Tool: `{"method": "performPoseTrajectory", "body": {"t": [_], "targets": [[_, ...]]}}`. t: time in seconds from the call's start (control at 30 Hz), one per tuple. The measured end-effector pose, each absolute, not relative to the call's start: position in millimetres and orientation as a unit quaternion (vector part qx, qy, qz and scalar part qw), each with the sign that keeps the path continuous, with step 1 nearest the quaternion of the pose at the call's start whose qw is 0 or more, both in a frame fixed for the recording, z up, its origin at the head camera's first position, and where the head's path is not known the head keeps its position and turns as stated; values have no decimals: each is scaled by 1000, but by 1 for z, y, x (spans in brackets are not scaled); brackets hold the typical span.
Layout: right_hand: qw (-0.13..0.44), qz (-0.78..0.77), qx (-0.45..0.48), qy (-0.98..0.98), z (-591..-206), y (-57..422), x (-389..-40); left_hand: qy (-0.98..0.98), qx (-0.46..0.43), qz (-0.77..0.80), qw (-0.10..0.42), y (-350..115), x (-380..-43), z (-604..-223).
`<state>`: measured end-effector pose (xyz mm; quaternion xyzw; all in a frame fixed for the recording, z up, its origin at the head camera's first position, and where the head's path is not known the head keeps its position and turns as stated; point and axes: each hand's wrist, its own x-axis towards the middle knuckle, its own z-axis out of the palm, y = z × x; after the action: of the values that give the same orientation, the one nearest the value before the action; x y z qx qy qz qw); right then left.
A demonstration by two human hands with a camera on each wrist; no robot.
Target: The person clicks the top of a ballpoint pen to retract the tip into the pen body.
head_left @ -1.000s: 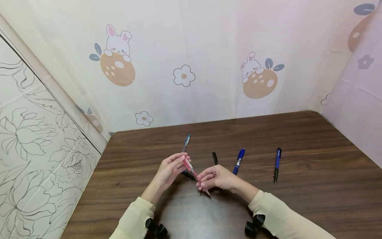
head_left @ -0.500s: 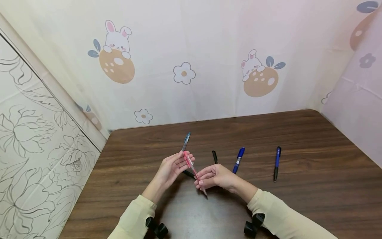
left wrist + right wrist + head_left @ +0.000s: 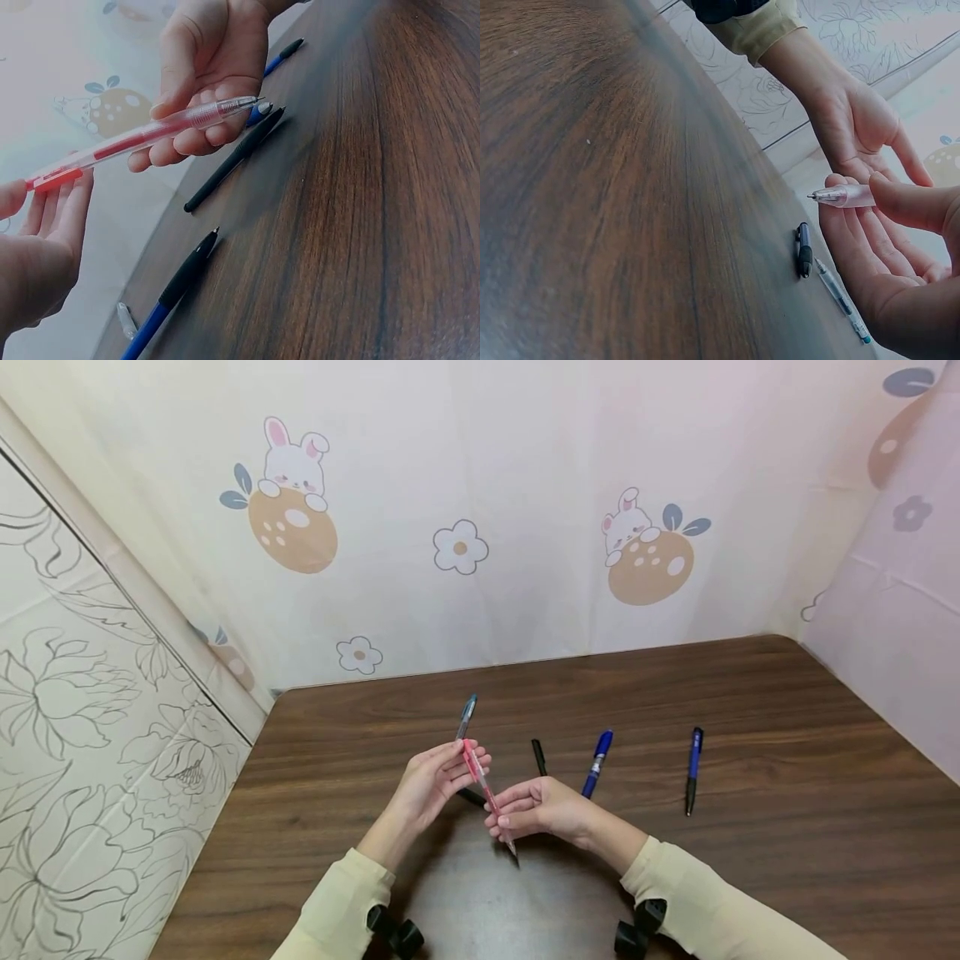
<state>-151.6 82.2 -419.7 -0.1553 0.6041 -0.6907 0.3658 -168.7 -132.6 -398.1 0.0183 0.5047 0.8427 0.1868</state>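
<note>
A clear-barrelled pen with a red refill and red clip (image 3: 120,142) is held in the air between both hands, slanting down to its tip. My left hand (image 3: 426,785) pinches the clip end between thumb and fingers. Nearer the tip, my right hand (image 3: 543,808) pinches the barrel, and the bare metal point (image 3: 821,196) sticks out past the thumb. Under and behind the hands lie other pens: a clear one with a teal end (image 3: 467,714), a blue one with a black grip (image 3: 180,277) and a black pen (image 3: 539,757), each partly hidden in the head view.
A blue pen with a white label (image 3: 597,763) lies behind my right hand. Farther right on the wooden table (image 3: 780,718) rests another blue pen with a black grip (image 3: 694,770). Patterned curtains (image 3: 525,593) hang behind the table and at its sides.
My left hand's fingers have shifted on the clip end, which shows more now. The pen has become slightly steeper, and my right hand has moved slightly left with it. The pens on the table stay put.
</note>
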Motion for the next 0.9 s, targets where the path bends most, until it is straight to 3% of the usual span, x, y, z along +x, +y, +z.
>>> {"method": "performPoseTrajectory", "body": {"t": [0.9], "targets": [[366, -702, -145, 594, -424, 78, -145, 507, -15, 842, 184, -119, -172, -385]]}}
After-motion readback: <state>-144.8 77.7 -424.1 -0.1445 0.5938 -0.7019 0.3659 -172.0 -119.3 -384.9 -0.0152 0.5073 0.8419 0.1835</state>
